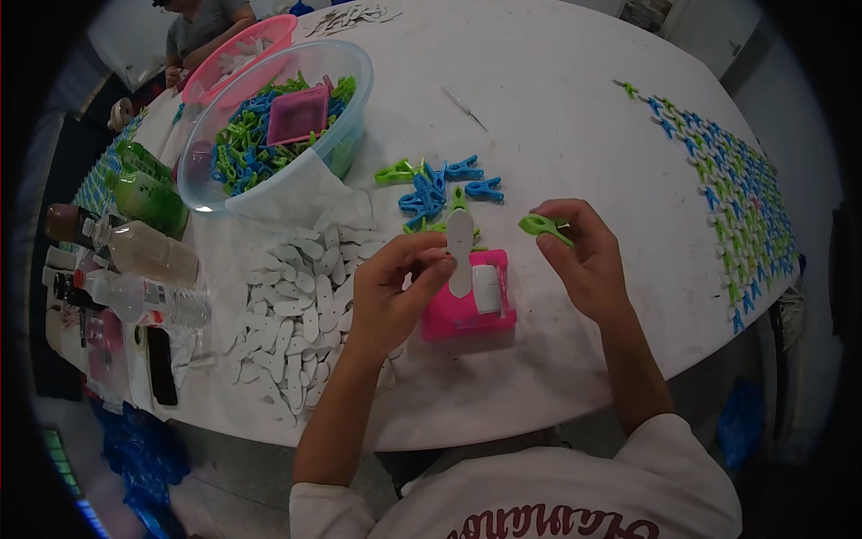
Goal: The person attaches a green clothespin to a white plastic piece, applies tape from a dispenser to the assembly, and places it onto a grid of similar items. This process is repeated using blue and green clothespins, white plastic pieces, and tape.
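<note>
My left hand pinches a white sole-shaped card, held upright above the pink dispenser. In my right hand is a green clothespin, gripped between thumb and fingers a short way right of the card. Below and between the hands sits the pink dispenser, with a white roll in it. Several blue and green clothespins lie just beyond my left hand. A heap of similar white cards spreads to the left of my left forearm.
A clear blue basin of clothespins holds a pink square tray. Bottles and a black phone line the left edge. A screwdriver-like tool lies farther back. Rows of clothespins cover the right side. Another person sits behind a pink basin.
</note>
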A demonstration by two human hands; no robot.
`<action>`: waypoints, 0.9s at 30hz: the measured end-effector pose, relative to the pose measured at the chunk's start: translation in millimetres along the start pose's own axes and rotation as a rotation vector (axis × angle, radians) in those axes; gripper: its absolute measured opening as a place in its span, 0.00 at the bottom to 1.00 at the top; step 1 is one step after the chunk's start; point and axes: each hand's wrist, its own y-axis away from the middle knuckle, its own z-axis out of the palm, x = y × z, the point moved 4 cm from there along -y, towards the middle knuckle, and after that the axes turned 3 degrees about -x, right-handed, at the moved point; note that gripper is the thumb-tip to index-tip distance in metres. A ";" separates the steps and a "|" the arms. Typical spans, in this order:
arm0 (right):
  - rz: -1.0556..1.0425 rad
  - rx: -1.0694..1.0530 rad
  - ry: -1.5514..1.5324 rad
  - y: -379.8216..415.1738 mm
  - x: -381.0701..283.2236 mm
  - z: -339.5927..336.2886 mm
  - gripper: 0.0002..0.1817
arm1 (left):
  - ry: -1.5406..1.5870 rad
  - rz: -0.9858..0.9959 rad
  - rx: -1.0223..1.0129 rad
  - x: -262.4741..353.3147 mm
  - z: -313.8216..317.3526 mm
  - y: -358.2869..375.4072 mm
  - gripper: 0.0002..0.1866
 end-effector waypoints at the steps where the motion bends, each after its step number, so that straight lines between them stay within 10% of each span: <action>1: -0.046 0.004 0.012 1.2 0.3 1.1 0.16 | 0.007 -0.010 0.008 0.6 -0.8 -0.2 0.13; 27: -0.101 -0.208 0.060 12.2 -13.5 22.3 0.16 | -0.220 0.079 -0.122 -3.0 8.3 0.3 0.13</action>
